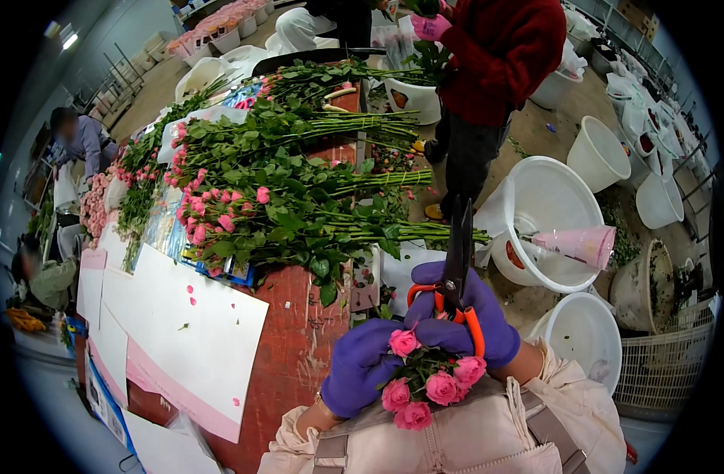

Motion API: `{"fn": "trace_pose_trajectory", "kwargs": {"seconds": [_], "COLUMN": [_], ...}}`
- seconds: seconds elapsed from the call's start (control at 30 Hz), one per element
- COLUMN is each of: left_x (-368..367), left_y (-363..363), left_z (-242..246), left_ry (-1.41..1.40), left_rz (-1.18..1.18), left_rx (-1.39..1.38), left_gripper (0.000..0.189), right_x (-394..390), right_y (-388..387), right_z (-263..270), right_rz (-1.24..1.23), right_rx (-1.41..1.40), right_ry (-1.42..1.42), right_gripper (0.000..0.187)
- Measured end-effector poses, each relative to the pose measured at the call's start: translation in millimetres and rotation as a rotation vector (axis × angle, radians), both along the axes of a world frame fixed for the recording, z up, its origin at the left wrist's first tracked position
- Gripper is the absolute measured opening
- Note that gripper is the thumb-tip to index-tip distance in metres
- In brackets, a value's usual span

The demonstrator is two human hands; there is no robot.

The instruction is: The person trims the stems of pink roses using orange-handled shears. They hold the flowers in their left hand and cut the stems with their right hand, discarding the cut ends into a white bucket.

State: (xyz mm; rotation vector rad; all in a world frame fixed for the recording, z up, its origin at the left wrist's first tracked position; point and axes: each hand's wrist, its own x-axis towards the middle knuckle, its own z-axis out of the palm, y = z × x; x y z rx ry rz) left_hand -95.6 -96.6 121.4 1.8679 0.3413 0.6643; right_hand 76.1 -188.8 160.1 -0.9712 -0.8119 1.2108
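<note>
Both of my hands wear purple gloves and meet close to my chest. In my right hand is a pair of scissors with orange handles and dark blades, which point away from me and stand slightly apart. My left hand is closed around a small bunch of pink roses, whose heads face my jacket. Most of the bunch's stems are hidden by the gloves. Beyond my hands, bundles of pink roses lie across the red table, stems to the right, some tied with bands.
White sheets with a few loose petals cover the table's left part. White buckets stand at the right, one holding a pink wrapper, near a plastic basket. A person in a red sweater stands across; others are farther off.
</note>
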Motion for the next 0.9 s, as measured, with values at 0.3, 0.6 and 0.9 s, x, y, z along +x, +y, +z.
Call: {"fn": "trace_pose_trajectory", "kwargs": {"seconds": [0.3,0.6,0.9], "left_x": [5,11,16], "left_y": [-10,-15,-10], "left_z": [-9,-12,-19], "left_ry": [-0.109,-0.125,-0.142], "left_rz": [0.130,0.307,0.368], "left_rx": [-0.140,-0.257,0.016], "left_gripper": [0.026,0.017,0.022], "right_x": [-12,-12,-18], "right_y": [-3,0,0], "right_z": [-23,-24,-27], "right_rz": [-0.234,-0.282,-0.195], "right_rx": [0.130,0.185,0.098], "right_ry": [-0.089,-0.271,-0.222], "right_gripper": [0.060,0.062,0.063]}}
